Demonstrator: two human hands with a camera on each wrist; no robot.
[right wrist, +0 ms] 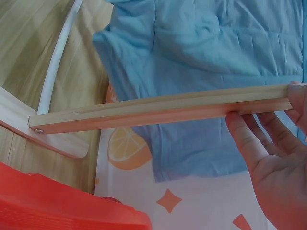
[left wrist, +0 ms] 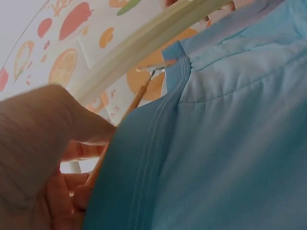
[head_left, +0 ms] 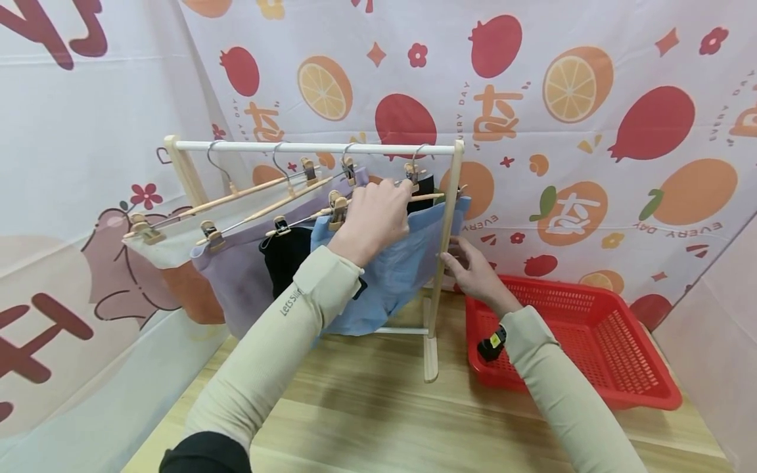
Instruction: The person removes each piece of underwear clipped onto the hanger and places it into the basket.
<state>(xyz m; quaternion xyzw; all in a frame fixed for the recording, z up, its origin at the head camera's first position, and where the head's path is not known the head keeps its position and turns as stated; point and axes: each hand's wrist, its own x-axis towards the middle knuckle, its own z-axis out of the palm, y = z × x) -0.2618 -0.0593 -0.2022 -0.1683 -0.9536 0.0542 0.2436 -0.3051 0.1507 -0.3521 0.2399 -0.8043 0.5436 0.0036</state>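
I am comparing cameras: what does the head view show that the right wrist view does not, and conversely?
Head view only: the left hand, the black garment and the white top rail. Right wrist view only: a metal screw low on the wooden post. Both: the right hand touching that post, the light blue garment and the red basket.

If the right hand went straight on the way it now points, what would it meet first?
The wooden upright post, which the right hand is touching. Beyond it, the blue garment probably comes next, though the gap between them is hard to judge.
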